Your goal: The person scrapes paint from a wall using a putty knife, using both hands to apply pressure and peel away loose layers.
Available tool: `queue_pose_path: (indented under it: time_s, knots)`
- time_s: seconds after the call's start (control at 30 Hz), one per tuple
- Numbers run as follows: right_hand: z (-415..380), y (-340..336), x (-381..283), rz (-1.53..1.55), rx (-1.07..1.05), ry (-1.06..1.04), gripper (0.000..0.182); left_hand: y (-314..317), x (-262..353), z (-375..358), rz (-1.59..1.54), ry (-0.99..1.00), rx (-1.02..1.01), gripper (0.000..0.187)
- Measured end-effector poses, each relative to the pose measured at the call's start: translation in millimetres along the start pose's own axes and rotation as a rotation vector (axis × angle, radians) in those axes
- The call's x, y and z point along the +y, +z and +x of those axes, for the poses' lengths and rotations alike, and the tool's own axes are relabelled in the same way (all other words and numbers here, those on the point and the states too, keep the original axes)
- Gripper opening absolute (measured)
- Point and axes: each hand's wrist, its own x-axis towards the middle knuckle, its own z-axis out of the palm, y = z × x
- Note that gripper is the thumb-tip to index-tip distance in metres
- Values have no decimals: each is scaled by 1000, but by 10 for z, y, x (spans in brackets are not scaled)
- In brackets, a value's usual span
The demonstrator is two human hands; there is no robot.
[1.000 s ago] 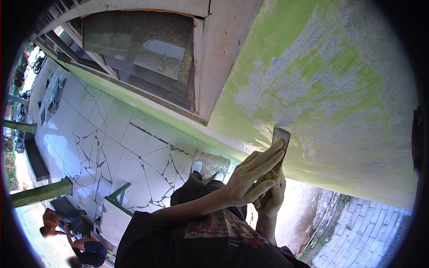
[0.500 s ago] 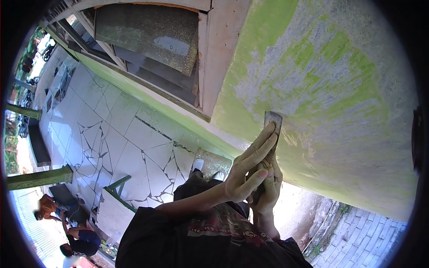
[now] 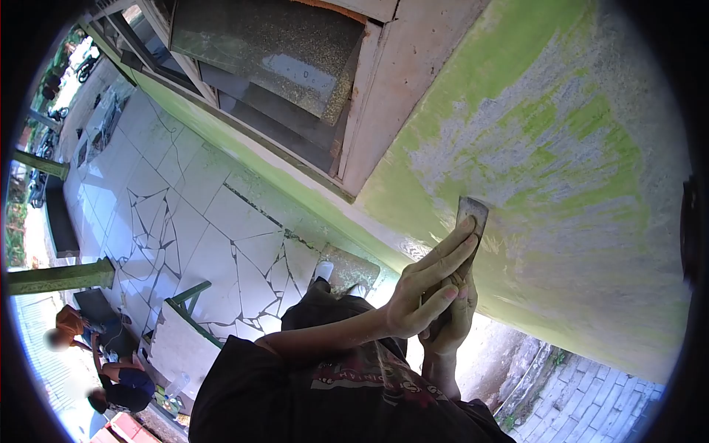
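Observation:
A scraper (image 3: 473, 212) with a flat, worn metal blade rests its end against the green painted wall (image 3: 436, 159). My right hand (image 3: 452, 328) is closed round its handle, which is mostly hidden. Over the blade and partly over the right hand lies my left hand (image 3: 421, 295), its long fingers together and pressing along the scraper. Around and above the blade end, the wall has a large patch (image 3: 561, 140) where the green paint is scraped to streaky grey.
A window (image 3: 273, 81) with a worn frame is set in the wall at upper left. Below is a floor of pale broken tiles (image 3: 185, 244). A green-legged table (image 3: 177, 340) stands at lower left, near two people (image 3: 122, 384). Grey pavers (image 3: 583, 391) lie lower right.
The view has turned slightly. Both hands and the scraper appear a little farther right and lower, with the blade still against the wall. The grip looks the same.

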Motion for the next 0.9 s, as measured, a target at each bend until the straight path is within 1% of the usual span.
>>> queue_pose_path:
  time_s: [0.03, 0.1, 0.17, 0.23, 0.3, 0.33, 0.37, 0.43, 0.47, 0.5, 0.57, 0.6, 0.63, 0.67, 0.7, 0.77, 0.8, 0.83, 0.9]
  knots:
    - [31, 71, -39, 45, 5, 13, 58, -28, 20, 30, -13, 17, 16, 55]
    - [40, 156, -97, -4, 87, -20, 60, -26, 27, 44, -15, 38, 29, 54]
    - [-68, 96, -98, -22, 104, -43, 61, 101, -8, -51, -42, -23, 4, 54]
    - [-41, 112, -75, -38, 124, -70, 62, 87, -40, -32, -29, 20, -10, 53]
    - [-40, 167, -37, -149, 205, -68, 64, 3, -59, -60, -97, 10, -42, 53]
    - [-29, 175, -90, -148, 146, -30, 65, -21, -77, -23, -81, 67, -29, 54]
    - [-52, 115, -109, -150, 167, -29, 65, -18, -74, 28, -27, 194, 3, 54]
    - [-57, 47, -128, -33, 46, 59, 65, 19, -1, -1, -26, -3, -14, 54]
    - [-85, 73, -146, -138, 110, 7, 63, 47, 11, -37, -31, -5, -33, 54]
    - [-89, 99, -143, -133, 122, -7, 63, 69, 38, -21, -18, 8, -36, 54]
    - [-43, 169, -137, -133, 88, 5, 62, 29, 16, 51, -7, 28, -43, 53]
    - [-65, 215, -148, -56, 98, 44, 63, -25, -5, 52, -22, 83, -8, 54]
    - [-53, 197, -105, -79, 69, 18, 64, -66, 45, 67, -37, 136, 28, 54]
    - [-29, 176, -103, -62, 62, 18, 63, -93, 101, 62, -98, 9, 1, 55]
    - [-19, 176, -97, -36, 54, 17, 62, -83, 83, 39, -95, 3, -6, 55]
    - [-84, 116, -111, 6, 59, 55, 58, -36, 31, -5, 10, -3, -51, 56]
    - [-65, 178, -106, -49, 114, -33, 56, -7, 87, 12, 59, -13, -58, 55]
    - [-37, 201, -101, -51, 114, -39, 56, -50, 94, 54, 57, -7, -60, 55]
    - [-16, 224, -115, 7, 99, 45, 57, -153, 111, 104, 9, 28, -25, 55]
